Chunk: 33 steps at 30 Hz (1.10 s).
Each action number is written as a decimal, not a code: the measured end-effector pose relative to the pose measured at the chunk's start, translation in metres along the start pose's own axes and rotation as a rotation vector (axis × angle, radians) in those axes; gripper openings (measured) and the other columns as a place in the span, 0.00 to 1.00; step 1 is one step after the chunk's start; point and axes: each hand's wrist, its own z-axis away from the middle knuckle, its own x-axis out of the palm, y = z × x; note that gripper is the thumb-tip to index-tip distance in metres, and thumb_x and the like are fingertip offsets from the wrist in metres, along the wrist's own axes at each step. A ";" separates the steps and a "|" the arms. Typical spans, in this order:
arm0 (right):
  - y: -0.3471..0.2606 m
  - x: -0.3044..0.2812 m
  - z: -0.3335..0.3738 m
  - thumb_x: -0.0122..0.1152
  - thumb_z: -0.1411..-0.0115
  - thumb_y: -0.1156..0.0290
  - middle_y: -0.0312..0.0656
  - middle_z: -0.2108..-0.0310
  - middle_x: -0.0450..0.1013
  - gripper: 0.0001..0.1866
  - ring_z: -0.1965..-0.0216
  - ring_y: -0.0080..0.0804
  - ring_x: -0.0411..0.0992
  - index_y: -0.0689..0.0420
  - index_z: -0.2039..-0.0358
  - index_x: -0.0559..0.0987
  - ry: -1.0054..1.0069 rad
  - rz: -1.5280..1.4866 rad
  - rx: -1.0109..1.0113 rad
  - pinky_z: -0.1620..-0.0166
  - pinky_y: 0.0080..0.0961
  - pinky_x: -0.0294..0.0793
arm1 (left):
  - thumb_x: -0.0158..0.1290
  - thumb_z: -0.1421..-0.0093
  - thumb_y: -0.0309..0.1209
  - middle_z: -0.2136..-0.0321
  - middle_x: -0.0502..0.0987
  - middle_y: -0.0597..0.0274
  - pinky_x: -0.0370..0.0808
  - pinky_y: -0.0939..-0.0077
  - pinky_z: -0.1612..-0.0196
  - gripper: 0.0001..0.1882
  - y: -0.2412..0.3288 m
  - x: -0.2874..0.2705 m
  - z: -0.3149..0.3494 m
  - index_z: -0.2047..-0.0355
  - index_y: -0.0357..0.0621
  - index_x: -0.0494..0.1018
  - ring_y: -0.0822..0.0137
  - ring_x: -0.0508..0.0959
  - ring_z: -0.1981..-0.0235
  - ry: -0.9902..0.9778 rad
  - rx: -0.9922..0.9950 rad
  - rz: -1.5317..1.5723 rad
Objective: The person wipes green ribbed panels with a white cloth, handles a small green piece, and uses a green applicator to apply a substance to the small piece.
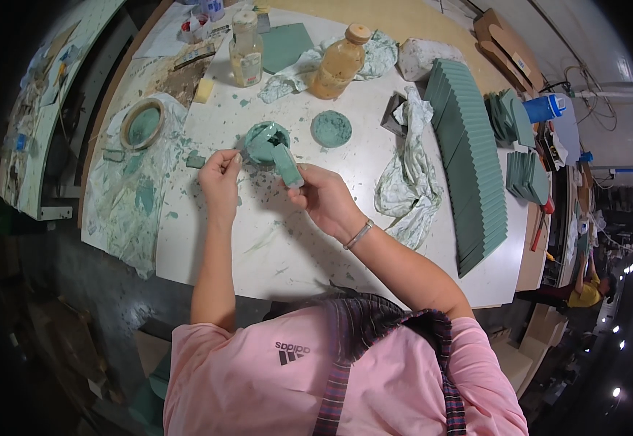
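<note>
Two bottles w/ yellowish liquid at table's far side. Round green lid between them & a stained rag. Long row of green tiles on edge at right; smaller tile stacks beyond. Tape roll at left, on paint-smeared plastic sheet.

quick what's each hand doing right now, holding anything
Left hand: fingers pinched together near the small green bowl; what they pinch is too small to tell.
Right hand: closed on a small green block, held above the white table.
</note>
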 end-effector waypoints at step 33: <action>0.005 -0.143 0.156 0.51 0.27 0.68 0.43 0.61 0.78 0.14 0.67 0.29 0.78 0.66 0.51 0.77 -0.220 -0.412 -0.104 0.61 0.24 0.81 | 0.56 0.34 0.25 0.49 0.77 0.55 0.75 0.67 0.49 0.22 0.051 0.158 0.181 0.41 0.32 0.69 0.65 0.78 0.53 -0.654 -0.394 0.539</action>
